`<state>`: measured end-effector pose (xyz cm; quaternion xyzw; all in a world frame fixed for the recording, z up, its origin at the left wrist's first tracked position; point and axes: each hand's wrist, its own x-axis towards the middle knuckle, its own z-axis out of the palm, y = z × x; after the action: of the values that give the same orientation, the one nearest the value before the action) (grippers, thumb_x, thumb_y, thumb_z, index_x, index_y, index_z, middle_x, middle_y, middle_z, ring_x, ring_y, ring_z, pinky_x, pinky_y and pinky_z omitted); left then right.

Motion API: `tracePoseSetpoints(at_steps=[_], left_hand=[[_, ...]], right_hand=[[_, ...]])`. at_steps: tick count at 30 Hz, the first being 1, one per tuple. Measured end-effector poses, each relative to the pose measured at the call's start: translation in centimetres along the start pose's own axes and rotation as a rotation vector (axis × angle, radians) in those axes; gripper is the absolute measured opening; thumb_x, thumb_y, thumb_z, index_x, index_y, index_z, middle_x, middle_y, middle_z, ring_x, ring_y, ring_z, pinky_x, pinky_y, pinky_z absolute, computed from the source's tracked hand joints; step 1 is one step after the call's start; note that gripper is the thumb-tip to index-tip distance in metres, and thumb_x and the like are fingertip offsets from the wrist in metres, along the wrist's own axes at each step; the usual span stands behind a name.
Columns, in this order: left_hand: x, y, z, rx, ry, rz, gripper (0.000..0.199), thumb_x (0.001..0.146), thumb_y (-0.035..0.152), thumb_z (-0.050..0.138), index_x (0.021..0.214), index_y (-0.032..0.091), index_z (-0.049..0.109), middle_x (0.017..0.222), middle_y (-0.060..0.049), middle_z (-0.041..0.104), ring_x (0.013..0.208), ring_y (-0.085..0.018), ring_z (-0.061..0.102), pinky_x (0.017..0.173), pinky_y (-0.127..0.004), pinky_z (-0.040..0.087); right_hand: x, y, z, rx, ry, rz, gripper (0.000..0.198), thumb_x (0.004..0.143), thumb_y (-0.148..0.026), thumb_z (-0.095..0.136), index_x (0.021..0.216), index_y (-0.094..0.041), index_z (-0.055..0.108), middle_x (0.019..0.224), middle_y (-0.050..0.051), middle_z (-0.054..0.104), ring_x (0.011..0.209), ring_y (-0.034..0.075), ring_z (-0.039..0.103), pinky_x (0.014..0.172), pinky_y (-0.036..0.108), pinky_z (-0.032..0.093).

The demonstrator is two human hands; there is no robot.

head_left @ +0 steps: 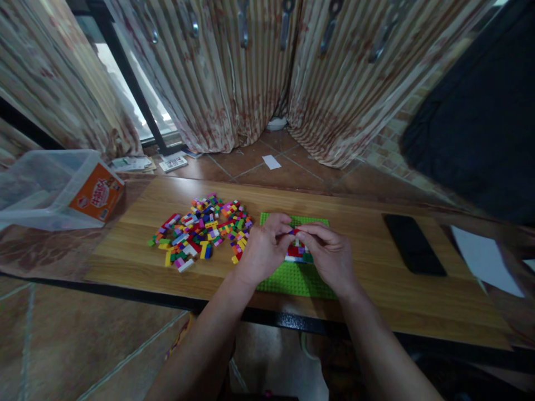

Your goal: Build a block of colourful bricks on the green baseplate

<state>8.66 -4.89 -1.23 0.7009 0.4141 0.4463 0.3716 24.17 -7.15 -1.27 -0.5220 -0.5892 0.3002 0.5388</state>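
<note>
Red brick [295,231] over green baseplate [292,283], left hand [266,248] and right hand [330,253] grips closed on it; likely joining, pressing needs alignment.

Left of the green rectangular plastic baseplate [295,279] lie multicoloured oblong plastic bricks [211,224], and farther left a clear rectangular plastic box [50,217]. Right of it lies a black rectangular phone [413,245].
</note>
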Motion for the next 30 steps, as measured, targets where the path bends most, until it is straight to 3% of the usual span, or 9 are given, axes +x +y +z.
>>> tracePoseSetpoints(at_steps=[5,8,13,17,23,30], left_hand=[[0.2,0.2,0.0,-0.026,-0.039,0.01,0.026,0.086,0.015,0.061,0.111,0.019,0.055,0.089,-0.002,0.074,0.083,-0.016,0.073,0.076,-0.027,0.058],[0.3,0.0,-0.2,-0.028,-0.057,0.006,0.034,0.085,0.014,0.06,0.118,0.019,0.054,0.101,-0.004,0.074,0.087,-0.016,0.073,0.079,-0.029,0.059],[0.5,-0.5,-0.7,0.214,-0.073,-0.038,0.032,0.085,0.014,0.059,0.117,0.019,0.059,0.118,-0.008,0.07,0.088,-0.019,0.072,0.084,-0.035,0.058],[0.5,-0.7,-0.7,0.382,-0.098,-0.132,0.033,0.085,0.015,0.058,0.118,0.017,0.061,0.114,-0.01,0.071,0.09,-0.023,0.071,0.085,-0.037,0.057],[0.5,-1.0,-0.3,0.486,-0.155,-0.155,0.033,0.086,0.019,0.059,0.118,0.017,0.062,0.114,-0.011,0.071,0.091,-0.024,0.07,0.087,-0.036,0.055],[0.6,-1.0,-0.3,0.524,-0.18,-0.153,0.031,0.087,0.02,0.059,0.117,0.015,0.063,0.11,-0.011,0.072,0.09,-0.023,0.07,0.086,-0.035,0.055]], right_hand=[[0.0,-0.1,0.0,-0.017,-0.003,-0.013,0.009,0.083,-0.032,0.069,0.084,-0.027,0.076,0.084,0.001,0.072,0.081,0.018,0.066,0.076,0.032,0.052],[0.3,0.0,-0.8,-0.036,0.003,-0.019,0.011,0.083,-0.034,0.068,0.085,-0.027,0.076,0.086,0.002,0.073,0.082,0.018,0.066,0.076,0.033,0.052],[1.3,1.3,-4.4,-0.092,0.122,0.017,0.012,0.078,-0.036,0.071,0.081,-0.026,0.076,0.087,0.003,0.073,0.084,0.02,0.067,0.077,0.036,0.053],[1.7,2.8,-6.4,-0.205,0.074,0.072,0.014,0.077,-0.037,0.072,0.077,-0.024,0.076,0.086,0.003,0.072,0.083,0.02,0.066,0.076,0.035,0.052],[1.7,3.8,-5.1,-0.282,-0.065,0.027,0.012,0.08,-0.036,0.071,0.081,-0.026,0.077,0.09,0.004,0.07,0.088,0.02,0.065,0.081,0.036,0.05],[1.9,4.0,-4.1,-0.315,-0.061,0.008,0.009,0.079,-0.034,0.072,0.081,-0.027,0.077,0.096,0.004,0.065,0.093,0.02,0.063,0.089,0.038,0.047]])
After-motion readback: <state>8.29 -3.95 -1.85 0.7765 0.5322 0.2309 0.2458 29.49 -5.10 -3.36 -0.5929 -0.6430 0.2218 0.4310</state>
